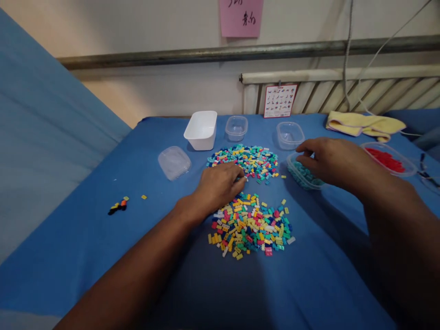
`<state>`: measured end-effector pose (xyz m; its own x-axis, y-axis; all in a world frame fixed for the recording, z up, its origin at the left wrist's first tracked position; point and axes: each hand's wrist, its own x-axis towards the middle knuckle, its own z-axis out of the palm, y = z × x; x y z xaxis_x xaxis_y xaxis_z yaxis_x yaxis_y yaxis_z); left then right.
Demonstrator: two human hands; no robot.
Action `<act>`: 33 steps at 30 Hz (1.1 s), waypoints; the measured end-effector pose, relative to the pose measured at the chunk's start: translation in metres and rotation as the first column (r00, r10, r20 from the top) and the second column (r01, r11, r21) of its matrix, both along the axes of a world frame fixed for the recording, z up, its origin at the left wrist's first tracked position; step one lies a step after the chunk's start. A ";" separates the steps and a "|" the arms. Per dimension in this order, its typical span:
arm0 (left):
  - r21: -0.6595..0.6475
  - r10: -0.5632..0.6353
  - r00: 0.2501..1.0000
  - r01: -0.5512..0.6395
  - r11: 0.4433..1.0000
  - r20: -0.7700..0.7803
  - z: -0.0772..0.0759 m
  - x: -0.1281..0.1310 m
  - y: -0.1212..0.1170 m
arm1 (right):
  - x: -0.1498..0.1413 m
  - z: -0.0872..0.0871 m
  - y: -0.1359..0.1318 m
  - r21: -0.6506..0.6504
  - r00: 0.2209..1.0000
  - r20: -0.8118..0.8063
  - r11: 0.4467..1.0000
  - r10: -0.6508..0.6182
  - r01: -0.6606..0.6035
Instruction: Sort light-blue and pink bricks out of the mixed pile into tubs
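My left hand (222, 183) rests at the near edge of the far pile of small mixed toy bricks (256, 158). Its fingers are curled and closed, and a small whitish bit shows by the fingertips; what they hold is hidden. Closer to me lies a second pile of mixed bricks (252, 224), many of them yellow. Over a clear plastic container with turquoise bricks (304, 176), my right hand (326, 158) is bent at the fingers, a gap showing between thumb and forefinger. No brick is visible in that gap.
At the back stand a white tub (202, 130) and clear containers (236, 128) (290, 135). A clear lid (174, 162) lies left. Red pieces fill a container (390, 160) at right, near a yellow cloth (364, 124). Dark and orange joined bricks (118, 207) lie far left.
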<state>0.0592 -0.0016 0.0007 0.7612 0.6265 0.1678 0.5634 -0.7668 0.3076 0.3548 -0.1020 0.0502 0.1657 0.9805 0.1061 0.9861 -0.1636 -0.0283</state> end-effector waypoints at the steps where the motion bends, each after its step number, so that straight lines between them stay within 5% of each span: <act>1: -0.103 0.010 0.996 -0.001 0.995 0.085 -0.001 0.000 0.000 | -0.003 0.000 0.000 0.033 1.000 -0.012 0.999 0.020 -0.019; 3: -0.363 0.089 0.955 0.020 0.932 0.282 0.000 0.003 -0.001 | -0.016 -0.003 -0.001 0.137 0.986 -0.097 0.983 0.135 -0.121; 6: -0.679 0.313 0.827 0.108 0.726 0.466 0.005 0.009 -0.008 | -0.049 -0.013 -0.002 0.324 0.841 -0.349 0.895 0.413 -0.305; 9: -0.810 0.443 0.743 0.224 0.542 0.502 0.007 0.017 -0.017 | -0.078 -0.026 -0.002 0.440 0.646 -0.533 0.831 0.546 -0.339; 12: -0.838 0.501 0.687 0.319 0.443 0.527 0.003 0.022 -0.021 | -0.089 -0.033 -0.002 0.488 0.637 -0.556 0.830 0.534 -0.269; 22: -0.781 0.543 0.575 0.334 0.527 0.612 -0.004 0.028 -0.026 | -0.090 -0.033 -0.006 0.421 0.606 -0.654 0.884 0.452 -0.205; 28: -0.700 0.431 0.645 0.234 0.674 0.631 -0.013 0.029 -0.032 | -0.088 -0.032 -0.007 0.335 0.806 -0.459 0.913 0.375 -0.234; 33: -0.717 0.393 0.669 0.309 0.625 0.631 -0.011 0.025 -0.029 | -0.084 -0.033 -0.008 0.324 0.881 -0.228 0.886 0.414 -0.333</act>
<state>0.0837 -0.0308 -0.0102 0.5893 0.8038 0.0812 -0.0678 -0.0509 0.9964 0.2712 -0.1099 0.0175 -0.1445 0.9148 0.3772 0.9136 0.2698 -0.3043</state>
